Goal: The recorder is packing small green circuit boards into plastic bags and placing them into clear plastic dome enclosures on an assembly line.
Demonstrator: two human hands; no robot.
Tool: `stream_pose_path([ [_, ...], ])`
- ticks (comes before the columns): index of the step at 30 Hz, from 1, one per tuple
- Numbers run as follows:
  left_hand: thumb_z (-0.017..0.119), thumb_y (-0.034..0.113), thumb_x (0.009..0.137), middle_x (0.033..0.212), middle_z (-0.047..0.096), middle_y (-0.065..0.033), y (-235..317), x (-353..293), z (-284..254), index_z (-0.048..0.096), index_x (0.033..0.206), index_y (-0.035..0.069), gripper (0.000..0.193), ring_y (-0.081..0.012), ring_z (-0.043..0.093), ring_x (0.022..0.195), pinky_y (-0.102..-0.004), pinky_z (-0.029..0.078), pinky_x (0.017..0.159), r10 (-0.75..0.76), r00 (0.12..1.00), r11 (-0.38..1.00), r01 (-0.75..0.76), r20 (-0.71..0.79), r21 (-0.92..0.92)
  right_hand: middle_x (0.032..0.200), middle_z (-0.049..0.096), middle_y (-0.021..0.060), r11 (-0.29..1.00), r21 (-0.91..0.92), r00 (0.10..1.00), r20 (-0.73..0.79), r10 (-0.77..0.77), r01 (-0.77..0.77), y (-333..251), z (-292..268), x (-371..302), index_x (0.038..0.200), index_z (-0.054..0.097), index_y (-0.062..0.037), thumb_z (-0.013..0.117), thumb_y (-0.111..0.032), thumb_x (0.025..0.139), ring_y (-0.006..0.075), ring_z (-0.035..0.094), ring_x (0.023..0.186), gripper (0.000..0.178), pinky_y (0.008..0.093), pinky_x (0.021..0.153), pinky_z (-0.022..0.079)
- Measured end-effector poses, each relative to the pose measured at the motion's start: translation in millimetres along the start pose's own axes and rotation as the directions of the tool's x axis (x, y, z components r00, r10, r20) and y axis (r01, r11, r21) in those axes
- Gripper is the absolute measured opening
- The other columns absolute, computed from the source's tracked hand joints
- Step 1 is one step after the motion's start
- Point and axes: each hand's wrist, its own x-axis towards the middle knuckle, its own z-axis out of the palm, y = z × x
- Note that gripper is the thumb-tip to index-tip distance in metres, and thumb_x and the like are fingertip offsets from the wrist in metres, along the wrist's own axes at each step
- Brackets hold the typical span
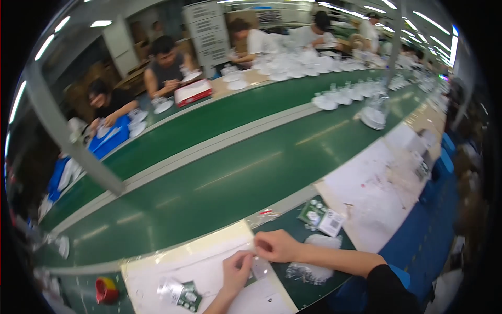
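Left hand (238, 269) and right hand (275, 245) meet over the near edge of the bench, fingers of both pinched shut on a small clear plastic bag (260, 266) held between them, just above a white paper sheet (209, 261). Bag contents too blurred to tell. Near left on the sheet: a small packet with a green circuit board (180, 293). Further left, a red-and-yellow tape roll (106, 289) on the bench. Right of the hands, a heap of clear bags (314, 267); just beyond it, more green boards in packets (320, 215). Past that, the green conveyor belt (235, 172) runs left to far right. Far side: white round parts stacked (293, 65), a red tray (192, 92), other people seated working.
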Motion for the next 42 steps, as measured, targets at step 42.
stream_pose_path([
  [42, 0.055, 0.012, 0.093, 0.078, 0.058, -0.0007, 3.4, -3.1, -2.3, 0.063, 0.094, -0.004, 0.018, -0.0082, 0.048, 0.069, -0.0212, 0.04, 0.061, 0.066, 0.996, 0.998, -0.066, -0.053, 0.013, 0.073, 0.059, 0.0069, 0.975, 0.162, 0.986, -0.091, -0.138, 0.151, 4.3, 9.5, 3.0, 0.087, 0.057, -0.0034, 0.064, -0.014, 0.083, 0.0167, 0.056, 0.057, 0.014, 0.0286, 0.053, 0.045],
])
